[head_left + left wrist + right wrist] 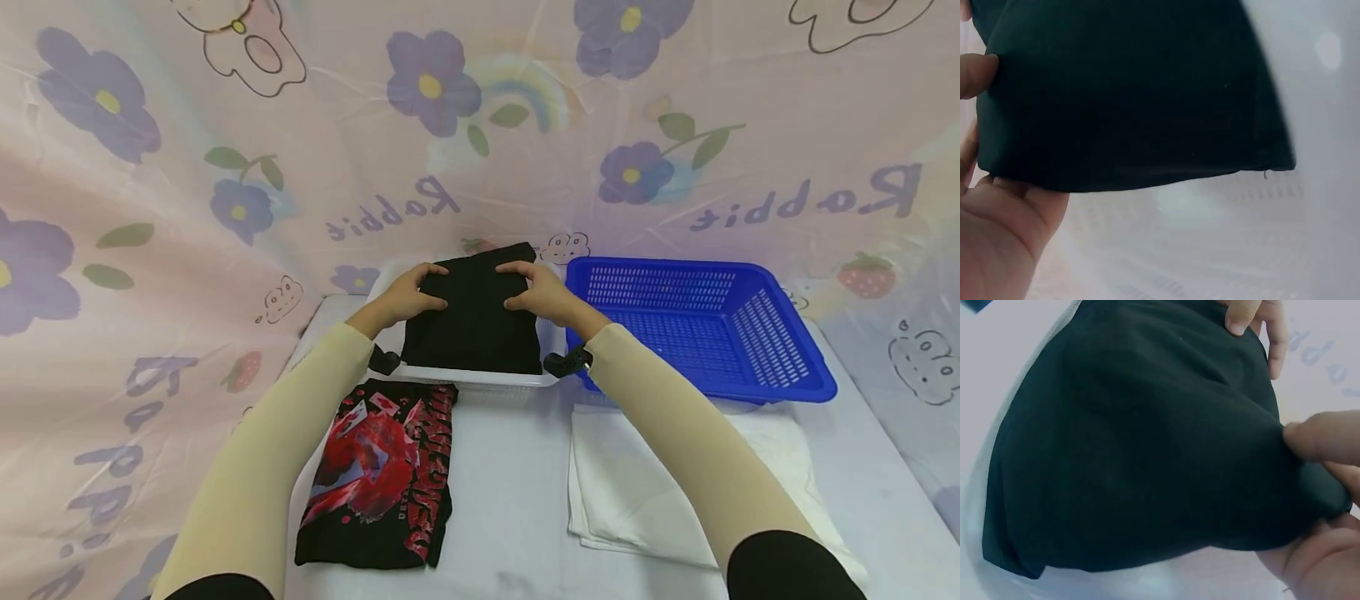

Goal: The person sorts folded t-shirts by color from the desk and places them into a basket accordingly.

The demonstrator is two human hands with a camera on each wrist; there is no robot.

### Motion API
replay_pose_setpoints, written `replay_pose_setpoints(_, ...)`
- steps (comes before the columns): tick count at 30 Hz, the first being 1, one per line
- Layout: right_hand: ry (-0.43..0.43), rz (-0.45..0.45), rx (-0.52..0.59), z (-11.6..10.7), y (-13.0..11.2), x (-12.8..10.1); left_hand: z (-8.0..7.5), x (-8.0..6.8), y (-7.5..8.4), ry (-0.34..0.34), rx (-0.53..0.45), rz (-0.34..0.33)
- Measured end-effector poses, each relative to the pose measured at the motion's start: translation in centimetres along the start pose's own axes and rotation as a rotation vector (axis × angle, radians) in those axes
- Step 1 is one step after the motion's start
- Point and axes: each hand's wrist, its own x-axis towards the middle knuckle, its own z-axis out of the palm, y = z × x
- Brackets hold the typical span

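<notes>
A folded black garment (474, 312) lies over a white basket (480, 379) at the middle back of the table. My left hand (414, 292) grips its left edge with the thumb on top (975, 72). On the opposite side my right hand (534, 292) holds the right edge, thumb (1319, 434) pressed on the cloth (1135, 450). The black cloth (1122, 94) fills the left wrist view, with the white basket (1210, 237) beneath it.
A blue plastic basket (705, 325) stands right of the white one. A folded black shirt with a red print (382, 475) lies at front left, a folded white cloth (652, 475) at front right. A flowered plastic sheet (225, 167) walls the table behind and at the sides.
</notes>
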Motion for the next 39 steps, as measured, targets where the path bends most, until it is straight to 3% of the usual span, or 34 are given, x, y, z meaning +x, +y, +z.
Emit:
replay_pose_setpoints(11,-0.039,0.176,0.050,1.4,2.7,0.4,0.9,0.1,-2.7,-0.101,0.051,-0.103)
replay_pose_setpoints(19,-0.053,0.247,-0.006,2.0,3.2,0.4,1.5,0.2,-3.6,-0.177,0.090,-0.137)
replay_pose_setpoints(29,-0.072,0.258,-0.117,2.5,3.4,0.8,2.1,-0.4,-5.7,-0.167,0.134,-0.178)
replay_pose_setpoints(39,-0.165,0.320,-0.281,3.0,2.9,0.9,2.6,-0.8,-7.1,-0.152,0.134,-0.179)
